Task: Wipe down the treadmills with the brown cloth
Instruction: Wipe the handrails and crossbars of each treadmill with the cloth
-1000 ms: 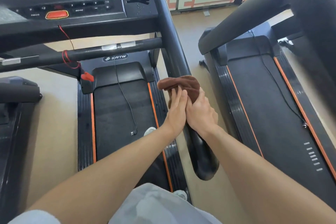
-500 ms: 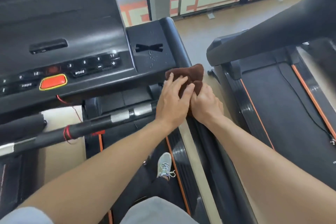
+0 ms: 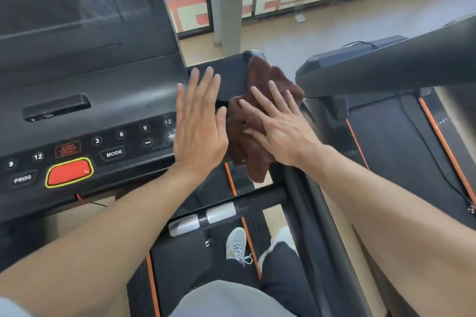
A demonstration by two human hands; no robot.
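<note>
**Cloth pinned flat at the console's right corner**

The brown cloth (image 3: 260,121) lies bunched over the right end of the treadmill console (image 3: 108,100), draped across the black side panel (image 3: 229,77) where the console meets the right handrail (image 3: 301,203). Its long axis runs roughly from the panel's far corner down toward the person, and its lower tail hangs off the near edge above the orange-edged running deck (image 3: 195,260).

The right hand (image 3: 280,131) lies on top of the cloth with fingers straight and spread, pressing it flat against the panel rather than gripping it. The left hand (image 3: 198,126) is also flat and open, fingers straight, resting at the seam between the button strip and the side panel; it holds nothing. Its thumb edge sits just beside the cloth's left border, and whether it touches the fabric cannot be told.

The right hand is therefore the one driving the wipe. The unwiped bulk of the console, with its MODE key (image 3: 113,154) and orange stop button (image 3: 69,172), lies to the cloth's left, past the left hand. A sweep that way would probably need the left hand lifted clear, and the loose tail could drag or slip from under the palm. A second treadmill (image 3: 401,141) stands to the right, apparently untouched.
</note>
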